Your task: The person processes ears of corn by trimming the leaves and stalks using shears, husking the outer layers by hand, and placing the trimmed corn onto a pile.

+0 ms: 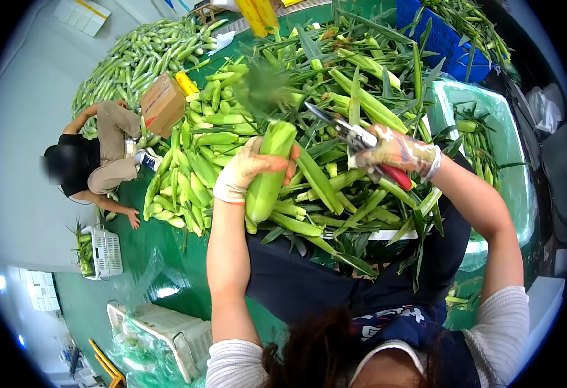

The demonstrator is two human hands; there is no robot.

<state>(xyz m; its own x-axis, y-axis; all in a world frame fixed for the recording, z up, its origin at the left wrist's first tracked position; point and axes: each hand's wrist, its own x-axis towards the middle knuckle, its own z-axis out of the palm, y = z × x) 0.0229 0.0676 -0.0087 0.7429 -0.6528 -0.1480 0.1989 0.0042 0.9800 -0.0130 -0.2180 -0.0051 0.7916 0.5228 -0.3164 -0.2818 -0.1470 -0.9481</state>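
Observation:
My left hand (pixel 248 169), in a white and orange work glove, is wrapped around a green ear of corn (pixel 270 184) still in its husk. The ear stands nearly upright, and its top end looks cut flat. A blurred dark green tuft (pixel 264 84) shows just above it. In my right hand (pixel 396 152), also gloved, is a pair of pruning shears (pixel 354 137) with red handles. Their blades point up and left, apart from the ear. Below and beyond both hands lies a heap of corn with long leaves (pixel 335 187).
Husked-on ears (pixel 196 171) are piled on the green floor to the left. A person (pixel 92 152) sits beyond them beside a cardboard box (pixel 163 103) and a large heap of wrapped corn (pixel 147 58). White crates (pixel 105 252) stand left; a lined bin (pixel 516 161) and blue crate (pixel 442 45) stand right.

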